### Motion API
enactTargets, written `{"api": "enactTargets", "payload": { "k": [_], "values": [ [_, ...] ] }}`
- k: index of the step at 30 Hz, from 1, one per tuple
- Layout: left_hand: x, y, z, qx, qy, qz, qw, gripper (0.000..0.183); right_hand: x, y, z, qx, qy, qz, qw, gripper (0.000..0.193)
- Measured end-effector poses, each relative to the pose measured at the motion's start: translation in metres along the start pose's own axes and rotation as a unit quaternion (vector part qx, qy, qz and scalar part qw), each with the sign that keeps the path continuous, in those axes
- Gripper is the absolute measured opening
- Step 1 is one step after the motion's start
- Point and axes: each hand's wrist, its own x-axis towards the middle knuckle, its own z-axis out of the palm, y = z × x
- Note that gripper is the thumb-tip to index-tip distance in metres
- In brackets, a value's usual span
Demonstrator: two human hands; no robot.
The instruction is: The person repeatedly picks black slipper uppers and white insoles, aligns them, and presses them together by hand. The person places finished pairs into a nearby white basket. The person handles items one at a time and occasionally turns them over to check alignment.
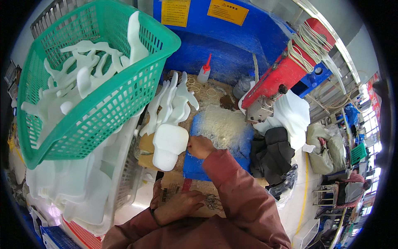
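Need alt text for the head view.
A person's right hand is at the edge of a smooth white piece by a blue work surface; the left hand is lower down. At upper left, a green crate holds wavy white pieces; at right are a red machine arm and a dark stack.

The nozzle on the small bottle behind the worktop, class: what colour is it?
The nozzle is red, best seen in the head view.
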Motion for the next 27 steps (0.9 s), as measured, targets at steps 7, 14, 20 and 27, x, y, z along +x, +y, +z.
{"api": "enactTargets", "payload": {
  "k": [7, 14, 20, 27],
  "values": [
    [-0.007, -0.005, 0.000, -0.006, 0.003, -0.005, 1.000, 0.029, -0.007, 0.001, -0.008, 0.020, 0.030, -0.011, 0.999, 0.018],
    [-0.007, -0.007, 0.003, -0.010, 0.021, 0.033, 0.999, 0.028, -0.005, -0.001, 0.003, -0.109, 0.057, -0.061, 0.991, 0.016],
    [-0.010, -0.005, 0.002, 0.009, 0.003, 0.021, 1.000, 0.026, -0.010, -0.011, 0.008, -0.176, 0.069, -0.091, 0.978, 0.014],
    [-0.015, -0.008, 0.007, 0.002, 0.019, 0.017, 1.000, 0.024, -0.025, 0.013, -0.038, -0.016, 0.188, -0.011, 0.982, 0.018]
  ]
}}
